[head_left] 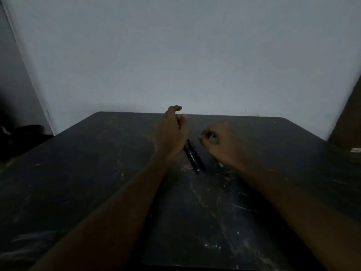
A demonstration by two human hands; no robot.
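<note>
Two dark pens (193, 156) lie side by side on the black table (97, 173), between my hands. My left hand (171, 132) hovers just left of and above them, fingers loosely curled, with nothing in it. My right hand (218, 142) is to their right with its fingers curled and the thumb near the index tip. A grey-tipped pen-like object (220, 164) pokes out from under my right wrist. The dim light hides whether that hand grips it.
The scratched table runs back to a pale wall (185, 55). A dark shape (23, 133) sits past the table's left corner. A brown panel (349, 118) and a small pale object (355, 150) are at the right edge.
</note>
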